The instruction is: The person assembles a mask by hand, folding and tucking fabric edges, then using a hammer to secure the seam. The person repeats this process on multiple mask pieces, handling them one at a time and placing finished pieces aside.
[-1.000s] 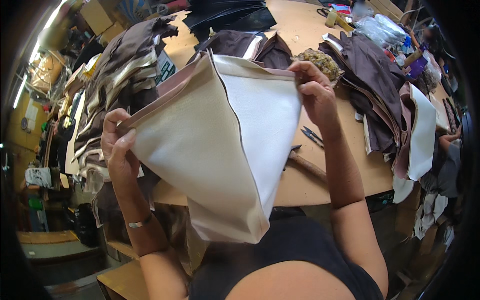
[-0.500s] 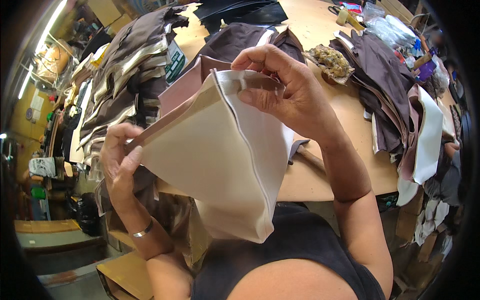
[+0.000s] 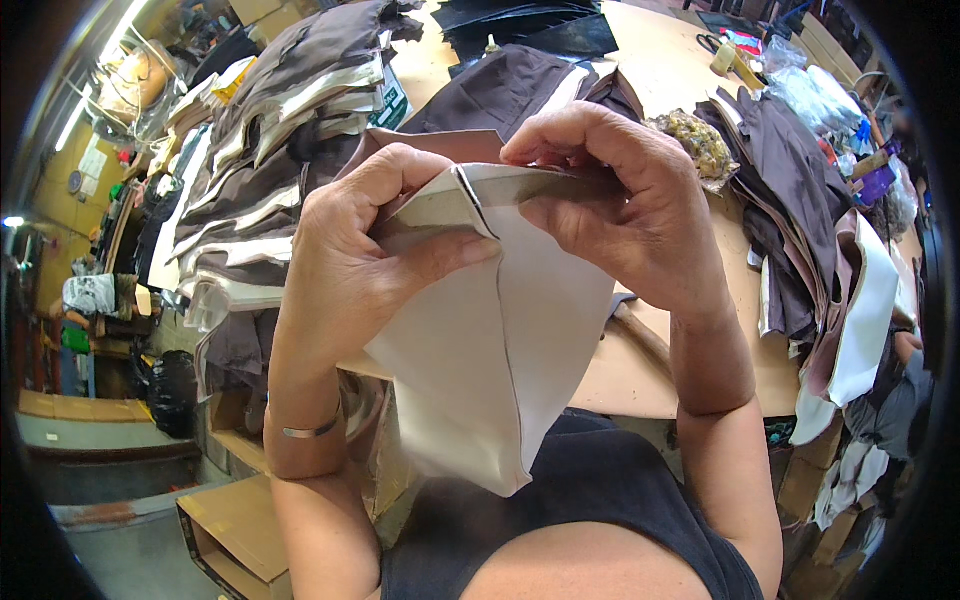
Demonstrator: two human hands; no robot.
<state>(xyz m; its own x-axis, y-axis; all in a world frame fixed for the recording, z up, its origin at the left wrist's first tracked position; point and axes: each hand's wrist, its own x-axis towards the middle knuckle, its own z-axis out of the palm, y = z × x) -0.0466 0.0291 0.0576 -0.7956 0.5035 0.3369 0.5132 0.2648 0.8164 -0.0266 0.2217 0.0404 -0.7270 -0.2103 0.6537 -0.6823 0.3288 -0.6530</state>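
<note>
A cream sewn leather bag piece [image 3: 445, 360] hangs in front of me, a seam running down its middle and a pinkish-brown face showing at the far side. My left hand [image 3: 365, 240] pinches its top edge just beside the seam, the thumb lying against the cream face. On the other side of the seam, my right hand [image 3: 630, 205] grips the same edge between thumb and fingers. The lower corner of the piece dangles before my dark top. Some fingertips are hidden behind the edge.
Stacked brown and cream pieces [image 3: 270, 140] cover the left of the table [image 3: 640, 385], with more draped pieces [image 3: 790, 200] at the right. A wooden-handled tool [image 3: 643, 340] lies partly behind my right arm. A cardboard box [image 3: 240, 530] stands below left.
My left hand has moved from the piece's left side up and right to the top edge by the seam. My right hand keeps its hold, and the view has shifted slightly.
</note>
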